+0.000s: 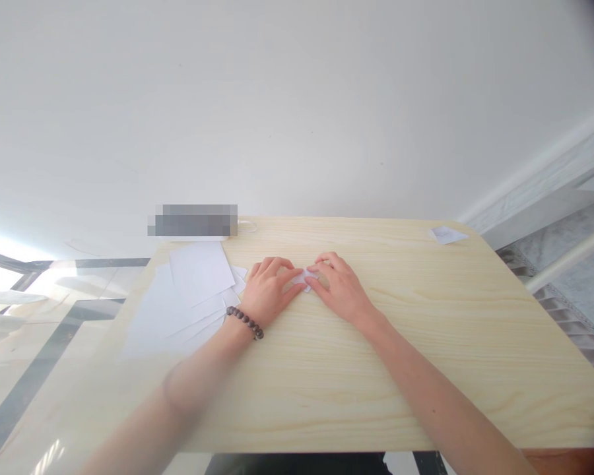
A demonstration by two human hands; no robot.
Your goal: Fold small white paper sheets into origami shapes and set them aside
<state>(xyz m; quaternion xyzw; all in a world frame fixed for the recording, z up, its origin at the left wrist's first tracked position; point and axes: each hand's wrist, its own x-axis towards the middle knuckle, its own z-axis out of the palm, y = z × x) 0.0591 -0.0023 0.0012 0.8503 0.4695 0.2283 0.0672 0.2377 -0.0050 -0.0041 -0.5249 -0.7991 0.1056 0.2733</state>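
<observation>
A small folded piece of white paper [305, 280] lies between my two hands over the middle of the table. My left hand [271, 285], with a dark bead bracelet [245, 322] at the wrist, pinches its left side between thumb and fingers. From the other side, my right hand [340, 287] grips the paper's right part, thumb nearer me and fingertips behind. The fingertips cover much of the paper, so its exact folds cannot be made out.
Several loose white sheets [200, 274] overlap on the table's left side. A blurred-out object [198, 221] with a white cable [247, 226] stands at the back left. A folded white paper [447, 235] rests near the back right corner of the wooden table [426, 316]. A white wall [297, 119] rises behind.
</observation>
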